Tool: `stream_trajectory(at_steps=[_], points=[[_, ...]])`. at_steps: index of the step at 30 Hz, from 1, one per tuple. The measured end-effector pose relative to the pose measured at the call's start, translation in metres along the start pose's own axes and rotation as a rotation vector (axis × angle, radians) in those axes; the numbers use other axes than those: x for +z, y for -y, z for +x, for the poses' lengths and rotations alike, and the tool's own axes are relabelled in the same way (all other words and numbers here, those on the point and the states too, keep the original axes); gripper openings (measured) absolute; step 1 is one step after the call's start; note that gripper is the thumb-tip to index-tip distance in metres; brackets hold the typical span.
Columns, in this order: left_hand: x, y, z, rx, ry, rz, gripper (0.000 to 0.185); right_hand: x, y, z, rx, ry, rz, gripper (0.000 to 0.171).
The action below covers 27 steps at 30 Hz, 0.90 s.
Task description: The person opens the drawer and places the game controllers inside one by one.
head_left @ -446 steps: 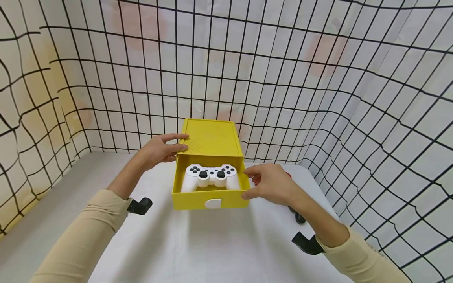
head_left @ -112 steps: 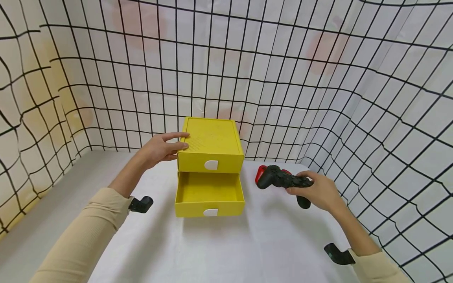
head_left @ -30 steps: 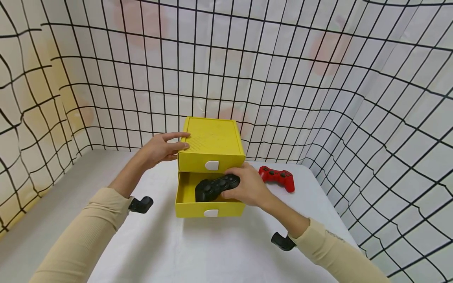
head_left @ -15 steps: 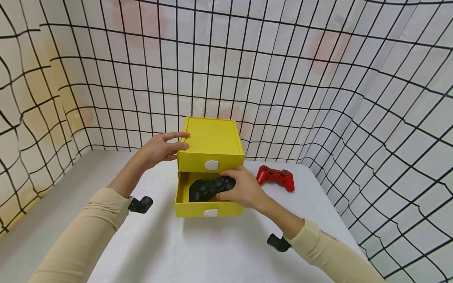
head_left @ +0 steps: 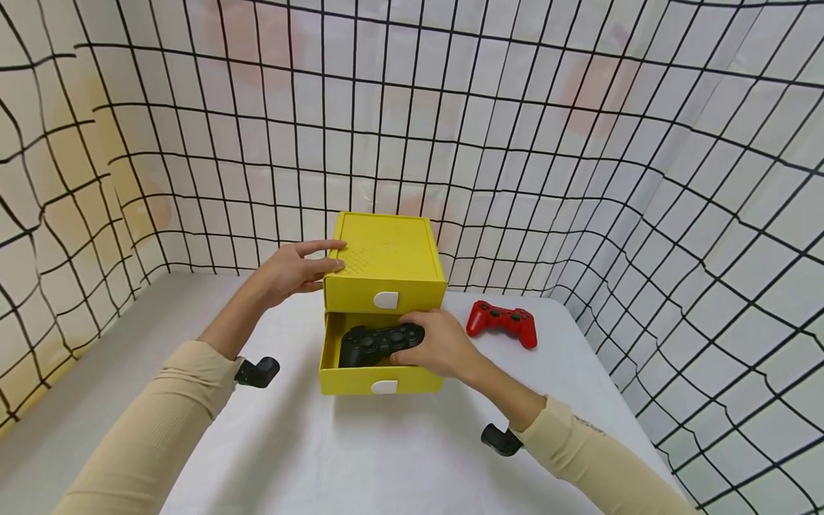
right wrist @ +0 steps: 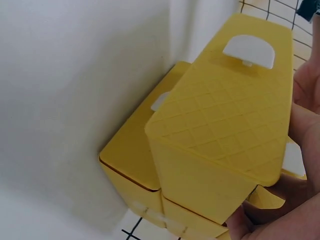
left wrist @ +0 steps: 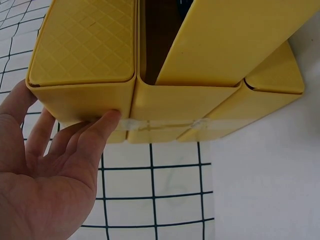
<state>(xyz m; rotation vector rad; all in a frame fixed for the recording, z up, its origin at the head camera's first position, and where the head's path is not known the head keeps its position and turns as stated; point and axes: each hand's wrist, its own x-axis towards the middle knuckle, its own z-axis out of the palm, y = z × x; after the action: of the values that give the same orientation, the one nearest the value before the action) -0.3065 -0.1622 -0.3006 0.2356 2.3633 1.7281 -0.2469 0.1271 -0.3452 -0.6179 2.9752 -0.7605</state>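
Note:
A yellow drawer unit (head_left: 389, 247) stands on the white table, its middle drawer (head_left: 347, 381) pulled out. My left hand (head_left: 283, 275) rests with extended fingers on the unit's left edge and side. In the left wrist view its fingertips (left wrist: 111, 120) touch the side wall. A black game controller (head_left: 370, 347) lies level within the pulled-out drawer, and my right hand (head_left: 440, 343) grips its right end, thumb in front. The right wrist view shows the drawer's front with its white tab (right wrist: 250, 50); the controller is hidden there.
To the right of the unit a red game controller (head_left: 502, 323) lies on the table (head_left: 399, 450). Black grid netting (head_left: 399, 129) encloses the back and sides. The bottom drawer (right wrist: 135, 135) is closed below the pulled-out one.
My right hand carried the black controller from the table's right side into the drawer, then edged it left and down. The upper drawer with the white controller was closed earlier. The left hand stays put.

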Motion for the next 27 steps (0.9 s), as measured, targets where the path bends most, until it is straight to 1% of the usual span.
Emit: stream_trajectory(at_steps=[7,12,21,27], points=[[0.0015,0.0005,0.0003,-0.004,-0.004,0.019,0.059,0.0052,-0.0015,0.0010,-0.025,-0.025,-0.035,0.053],[0.0015,0.0008,0.0003,-0.004,-0.007,0.031,0.059,0.0067,-0.0006,0.0007,-0.034,-0.024,-0.052,0.052],[0.0013,0.0009,0.0000,-0.003,-0.009,0.016,0.058,0.0084,-0.0024,0.0021,-0.031,0.017,-0.093,0.056],[0.0010,0.0014,0.0007,-0.004,-0.009,0.023,0.059,0.0061,-0.0008,0.0011,-0.009,0.059,-0.107,0.062]])
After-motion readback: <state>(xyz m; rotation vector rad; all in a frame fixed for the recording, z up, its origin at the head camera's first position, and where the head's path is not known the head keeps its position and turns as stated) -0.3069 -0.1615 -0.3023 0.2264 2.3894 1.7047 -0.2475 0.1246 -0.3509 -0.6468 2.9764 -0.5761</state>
